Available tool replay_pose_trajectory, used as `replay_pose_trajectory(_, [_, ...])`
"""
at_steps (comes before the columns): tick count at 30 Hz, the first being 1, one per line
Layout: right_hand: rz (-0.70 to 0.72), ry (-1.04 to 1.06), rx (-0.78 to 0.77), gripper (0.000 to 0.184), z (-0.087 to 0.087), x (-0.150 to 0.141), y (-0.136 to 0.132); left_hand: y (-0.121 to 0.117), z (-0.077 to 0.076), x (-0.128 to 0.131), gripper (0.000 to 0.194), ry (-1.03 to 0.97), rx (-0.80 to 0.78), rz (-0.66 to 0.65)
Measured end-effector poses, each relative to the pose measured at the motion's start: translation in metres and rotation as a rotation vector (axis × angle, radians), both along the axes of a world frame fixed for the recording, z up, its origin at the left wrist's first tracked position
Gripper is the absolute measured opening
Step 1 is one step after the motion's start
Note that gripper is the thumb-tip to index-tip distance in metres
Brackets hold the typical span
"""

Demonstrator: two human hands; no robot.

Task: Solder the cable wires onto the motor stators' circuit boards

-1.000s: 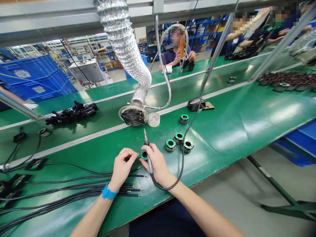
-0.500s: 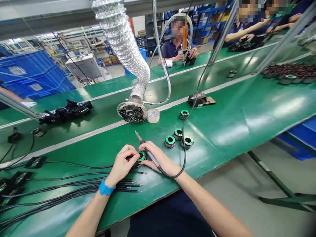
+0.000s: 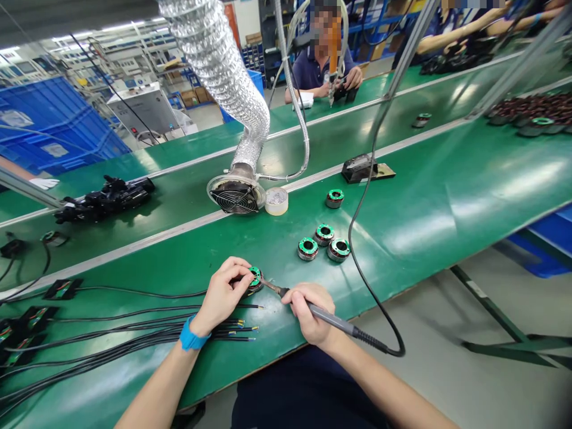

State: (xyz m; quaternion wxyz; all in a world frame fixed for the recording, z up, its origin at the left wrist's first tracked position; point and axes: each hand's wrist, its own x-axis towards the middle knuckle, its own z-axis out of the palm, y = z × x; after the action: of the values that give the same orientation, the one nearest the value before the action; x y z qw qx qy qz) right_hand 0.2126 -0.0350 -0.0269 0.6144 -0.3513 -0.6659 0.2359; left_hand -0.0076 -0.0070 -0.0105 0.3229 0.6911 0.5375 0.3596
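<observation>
My right hand (image 3: 313, 310) grips a soldering iron (image 3: 333, 319), its tip pointing left at a motor stator (image 3: 256, 280) with a green ring-shaped circuit board on top. The tip meets the board's edge or sits very close to it. At the stator's left side, my left hand (image 3: 227, 292) is closed in a pinch on the thin wire ends of a black cable (image 3: 143, 291). My fingers partly hide those wires and the stator. A blue band (image 3: 193, 335) circles my left wrist. Several more stators (image 3: 308, 249) stand to the right of the hands.
Several black cables (image 3: 147, 333) with bared ends lie at left. A fume extractor fan (image 3: 236, 196) hangs over the bench beside a round tin (image 3: 276, 201). Behind is a black iron stand (image 3: 360, 169). The iron's cord (image 3: 353, 238) loops at right. A co-worker (image 3: 319, 71) sits opposite.
My right hand has moved down and right, away from the stator's side. The soldering iron has turned from pointing up and away to pointing at the stator. My left hand stays put.
</observation>
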Motion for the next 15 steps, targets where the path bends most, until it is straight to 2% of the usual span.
replay_pose_trajectory(9, [0.061, -0.004, -0.075, 0.032, -0.002, -0.004, 0.0, -0.001, -0.001, 0.003, 0.023, -0.007, 0.047, 0.02])
replay_pose_trajectory(11, [0.072, 0.058, -0.203, 0.034, -0.007, -0.006, -0.004, -0.001, -0.001, 0.004, 0.023, -0.01, 0.057, 0.025])
replay_pose_trajectory(15, [0.097, 0.34, -0.557, 0.042, -0.015, -0.013, -0.009, -0.001, -0.003, 0.004, 0.022, -0.001, 0.069, 0.025])
